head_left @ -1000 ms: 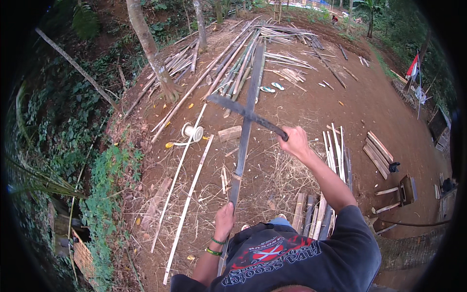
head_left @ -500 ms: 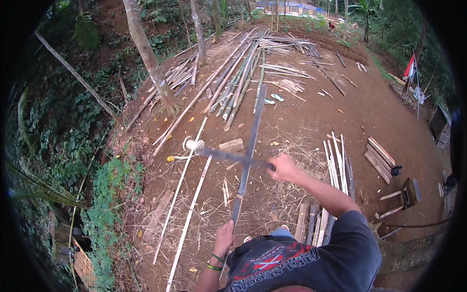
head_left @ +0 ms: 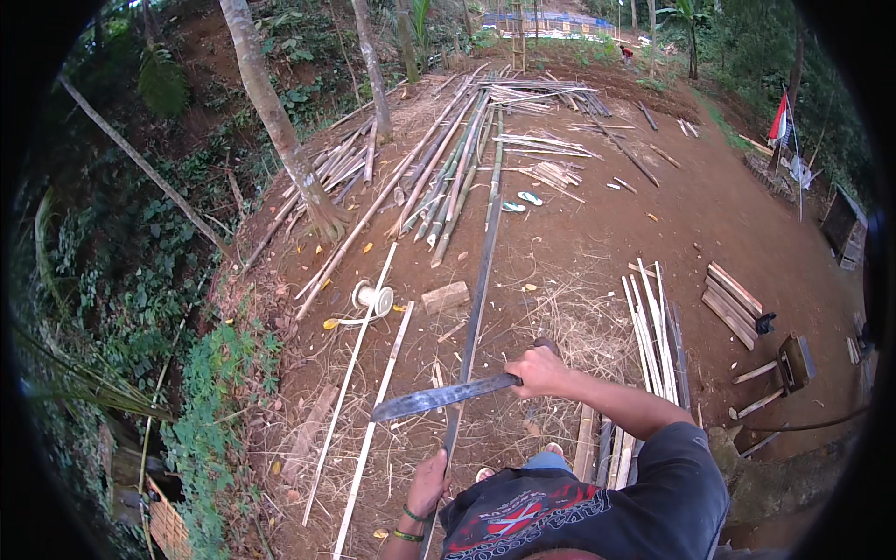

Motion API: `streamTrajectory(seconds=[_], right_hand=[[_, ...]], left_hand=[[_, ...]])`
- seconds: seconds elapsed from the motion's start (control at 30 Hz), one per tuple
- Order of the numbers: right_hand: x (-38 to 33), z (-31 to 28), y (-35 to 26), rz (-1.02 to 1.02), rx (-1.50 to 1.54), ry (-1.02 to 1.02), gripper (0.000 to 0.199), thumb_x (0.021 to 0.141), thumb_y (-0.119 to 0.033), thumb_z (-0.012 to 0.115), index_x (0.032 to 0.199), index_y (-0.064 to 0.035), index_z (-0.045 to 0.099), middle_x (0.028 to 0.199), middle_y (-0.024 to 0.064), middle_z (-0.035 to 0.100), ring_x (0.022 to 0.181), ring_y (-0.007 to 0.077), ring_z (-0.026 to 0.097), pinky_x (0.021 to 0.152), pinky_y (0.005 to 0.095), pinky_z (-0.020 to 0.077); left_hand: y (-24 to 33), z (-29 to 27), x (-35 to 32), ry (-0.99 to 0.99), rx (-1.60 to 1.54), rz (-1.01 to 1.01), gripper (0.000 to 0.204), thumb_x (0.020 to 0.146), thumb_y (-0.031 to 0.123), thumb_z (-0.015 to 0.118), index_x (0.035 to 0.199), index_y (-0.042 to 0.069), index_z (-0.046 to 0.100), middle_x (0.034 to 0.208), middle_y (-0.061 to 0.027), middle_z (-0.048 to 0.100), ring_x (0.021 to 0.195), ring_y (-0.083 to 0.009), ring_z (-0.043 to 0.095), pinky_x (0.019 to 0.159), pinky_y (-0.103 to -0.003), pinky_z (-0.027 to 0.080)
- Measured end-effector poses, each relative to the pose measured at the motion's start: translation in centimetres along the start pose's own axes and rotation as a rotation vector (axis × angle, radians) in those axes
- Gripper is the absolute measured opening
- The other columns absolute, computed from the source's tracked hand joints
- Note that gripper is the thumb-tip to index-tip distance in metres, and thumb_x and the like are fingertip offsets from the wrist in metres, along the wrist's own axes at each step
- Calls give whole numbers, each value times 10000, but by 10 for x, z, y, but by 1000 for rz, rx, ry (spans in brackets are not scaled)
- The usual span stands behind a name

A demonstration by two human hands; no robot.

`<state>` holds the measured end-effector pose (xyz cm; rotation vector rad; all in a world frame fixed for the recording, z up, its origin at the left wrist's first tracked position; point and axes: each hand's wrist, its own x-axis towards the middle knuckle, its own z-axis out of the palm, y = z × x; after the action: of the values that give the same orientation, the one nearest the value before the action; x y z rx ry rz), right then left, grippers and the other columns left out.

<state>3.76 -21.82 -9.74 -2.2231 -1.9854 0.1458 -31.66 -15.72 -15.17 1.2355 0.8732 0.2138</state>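
My right hand [head_left: 539,371] is closed round the handle of a machete [head_left: 446,399], whose long dark blade points left. The blade lies across a long dark bamboo strip [head_left: 474,322]; whether it cuts in or only rests there I cannot tell. Near my body, my left hand [head_left: 428,483] grips the lower part of that strip, a little below the blade. From there the strip runs away over the ground toward the bamboo pile. Left of it lie two pale split strips [head_left: 376,411] and a cream spool [head_left: 374,297].
A large pile of bamboo poles [head_left: 453,177] lies ahead, beside tree trunks [head_left: 285,121]. A wooden block [head_left: 445,298] and a pair of sandals [head_left: 523,201] are on the dirt. Pale strips [head_left: 651,327] and short planks [head_left: 728,305] lie right. Green plants [head_left: 219,401] edge the left.
The machete has come down and nearer to me along the bamboo strip, its blade now closer to my left hand. My left hand still grips the strip, slightly lower in view.
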Motion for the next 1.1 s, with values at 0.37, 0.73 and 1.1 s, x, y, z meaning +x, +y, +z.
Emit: streamTrajectory(seconds=[0.37,0.73,1.1], right_hand=[[23,-68,156,685,226,607,230,810,-193,611,831,10,717,645,189,664,593,340,644,589,441,519],[-1,25,-65,85,405,418,148,730,-214,710,738,-68,688,579,165,622,539,370,637,536,469,515],[18,-3,-88,48,385,500,156,745,-217,704,729,-66,668,585,169,622,558,374,639,546,470,514]], left_hand=[[-22,-20,-21,-6,-61,-179,501,1030,501,462,688,137,480,512,37,435,413,-67,407,387,-230,332],[0,-24,39,-268,-246,-103,601,1077,482,295,603,132,408,508,35,367,464,-85,354,454,-247,289],[11,-15,54,-348,-145,48,594,1034,624,154,706,155,313,573,74,242,500,-72,212,464,-246,200]])
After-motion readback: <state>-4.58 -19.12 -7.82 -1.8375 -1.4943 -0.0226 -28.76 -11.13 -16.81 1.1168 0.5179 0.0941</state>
